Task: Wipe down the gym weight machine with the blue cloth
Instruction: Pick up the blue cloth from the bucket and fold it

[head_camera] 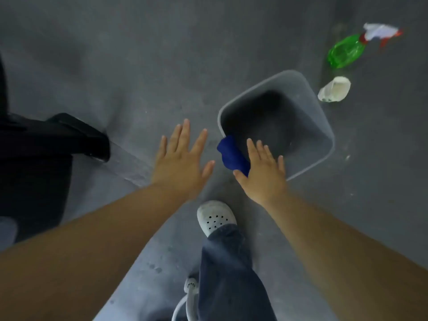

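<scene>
The right hand (262, 174) lies with its 4 fingers straight and slightly apart over the blue cloth (231, 156), the thumb stretched out along the cloth's near edge. Nothing is curled round the fabric or pinching it. Whether the palm actually presses on the cloth cannot be told, since the hand hides that part. The cloth is bunched into a dark blue wad and sits at the near left corner of the grey bin (320, 126), overlapping its rim, with part of it inside the rim and part hanging outside. The fingertips reach past the rim over the bin's dark interior.

The left hand (183, 163) is just to the left of the cloth, apart from it, all 5 digits spread wide and holding nothing, palm down above the floor (139, 54).

Below the hands, 1 white clog (215, 217) with perforated holes stands on the floor, with a jeans leg (227, 262) running down from it toward the bottom edge. Beyond the bin, at the upper right, a green spray bottle (345, 52) with a white and red trigger head lies on its side, and a white crumpled object (334, 89) rests near it (both blurred). At the far left sits a black shape (69, 135), too dark to identify.
</scene>
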Demonstrator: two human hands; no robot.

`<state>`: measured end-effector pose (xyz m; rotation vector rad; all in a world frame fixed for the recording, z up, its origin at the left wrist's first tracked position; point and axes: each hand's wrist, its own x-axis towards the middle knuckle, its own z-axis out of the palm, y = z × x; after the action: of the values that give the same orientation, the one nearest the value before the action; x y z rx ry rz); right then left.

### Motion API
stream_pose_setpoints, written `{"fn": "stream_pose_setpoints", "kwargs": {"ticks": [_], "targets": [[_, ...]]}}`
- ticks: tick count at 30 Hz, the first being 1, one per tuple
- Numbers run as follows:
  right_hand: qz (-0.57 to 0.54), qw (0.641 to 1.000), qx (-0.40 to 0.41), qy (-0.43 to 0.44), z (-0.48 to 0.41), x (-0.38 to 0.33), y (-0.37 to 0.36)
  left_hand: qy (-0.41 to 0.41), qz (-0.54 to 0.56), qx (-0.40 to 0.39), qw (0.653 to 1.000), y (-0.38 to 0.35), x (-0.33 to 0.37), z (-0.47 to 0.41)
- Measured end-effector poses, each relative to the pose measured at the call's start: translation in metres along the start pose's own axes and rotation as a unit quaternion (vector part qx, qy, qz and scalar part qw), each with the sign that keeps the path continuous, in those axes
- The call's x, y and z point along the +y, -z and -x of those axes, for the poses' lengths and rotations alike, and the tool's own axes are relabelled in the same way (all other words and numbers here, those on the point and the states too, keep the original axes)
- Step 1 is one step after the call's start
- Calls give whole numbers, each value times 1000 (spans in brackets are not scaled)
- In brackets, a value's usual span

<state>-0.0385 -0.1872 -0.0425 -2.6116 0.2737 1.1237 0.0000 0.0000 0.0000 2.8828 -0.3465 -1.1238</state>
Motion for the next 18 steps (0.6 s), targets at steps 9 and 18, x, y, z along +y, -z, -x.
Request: {"fn": "stream_pose_setpoints", "kwargs": {"ticks": [9, 18], "targets": [[-133, 991, 35, 1, -19, 3, -32, -15, -12, -52, 998, -44, 7, -11], [-214, 972, 77, 65, 41, -17, 18, -31, 97, 4, 995, -5, 1, 39]]}}
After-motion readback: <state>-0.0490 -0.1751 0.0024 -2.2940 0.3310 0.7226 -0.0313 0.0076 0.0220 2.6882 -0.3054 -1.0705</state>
